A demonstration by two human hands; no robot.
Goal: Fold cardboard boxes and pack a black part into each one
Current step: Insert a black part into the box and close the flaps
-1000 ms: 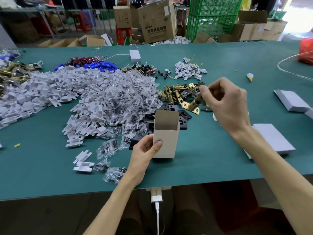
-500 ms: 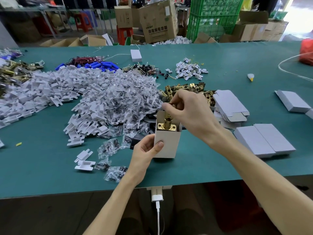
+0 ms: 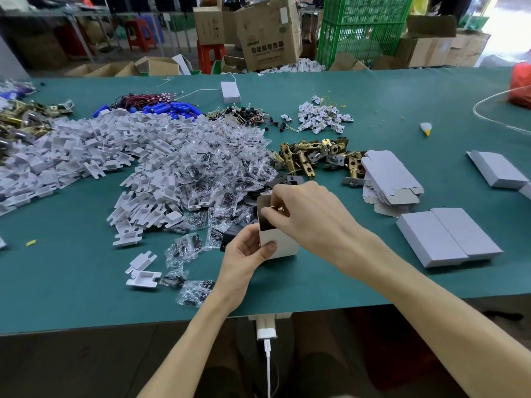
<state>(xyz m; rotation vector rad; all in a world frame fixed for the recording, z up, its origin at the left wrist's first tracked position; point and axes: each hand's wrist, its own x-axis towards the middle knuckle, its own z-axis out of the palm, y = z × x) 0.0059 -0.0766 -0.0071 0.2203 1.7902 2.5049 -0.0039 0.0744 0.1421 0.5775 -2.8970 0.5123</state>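
Observation:
A small white cardboard box (image 3: pixel 283 245) stands upright and open-topped on the green table (image 3: pixel 86 282). My left hand (image 3: pixel 247 254) grips its near left side, thumb on the front. My right hand (image 3: pixel 307 216) reaches over the opening and pinches a brass latch (image 3: pixel 277 208) that is mostly down inside the box. Black parts (image 3: pixel 230 238) lie just left of the box, partly hidden by my left hand. More brass latches (image 3: pixel 310 156) are heaped behind.
Flat box blanks (image 3: pixel 393 182) lie to the right, and closed white boxes (image 3: pixel 448 237) nearer the edge, another (image 3: pixel 497 169) farther right. A big heap of clear bagged parts (image 3: pixel 212 170) and white plastic inserts (image 3: pixel 71 150) fills the left. A charger (image 3: pixel 267 328) hangs at the table's front edge.
My right hand carried a brass latch from the pile to the box and has pushed it deeper in. My left hand kept holding the box in place.

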